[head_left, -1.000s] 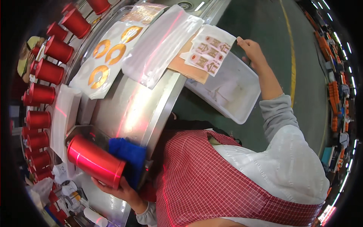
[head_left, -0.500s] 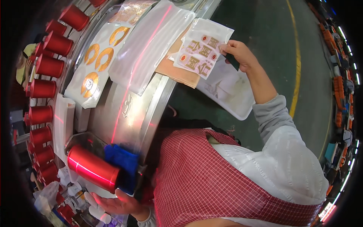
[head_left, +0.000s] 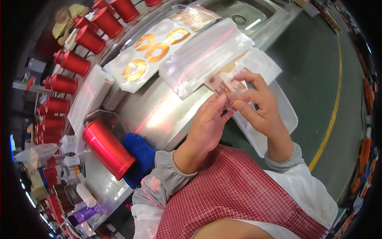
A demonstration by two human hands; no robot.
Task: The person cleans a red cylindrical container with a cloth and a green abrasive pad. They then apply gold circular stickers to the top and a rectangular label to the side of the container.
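Both hands meet over the bench edge at a decal sheet (head_left: 218, 85) with gold and red print. The closed fingertips of my left hand (head_left: 207, 121) press on its lower part. My right hand (head_left: 260, 104) pinches close by, thumb towards the left fingertips, its other fingers bent over the print. The fingers cover part of the sheet, and a dark patch shows between the right fingers. To the left, a shiny red canister (head_left: 108, 149) lies on its side, crossed by a red laser line. A blue cloth (head_left: 139, 157) lies against it.
A sheet with gold C-shaped decals (head_left: 157, 51) and a clear plastic sheet (head_left: 207, 51) lie on the metal bench (head_left: 159, 107). Beyond is a sink (head_left: 254, 18). Several red canisters (head_left: 63, 83) line the left. A white tray (head_left: 288, 113) sits under my right hand.
My left hand has come up from beside the red canister to the decal sheet. My right hand has drawn in towards it. The view has turned and shifted.
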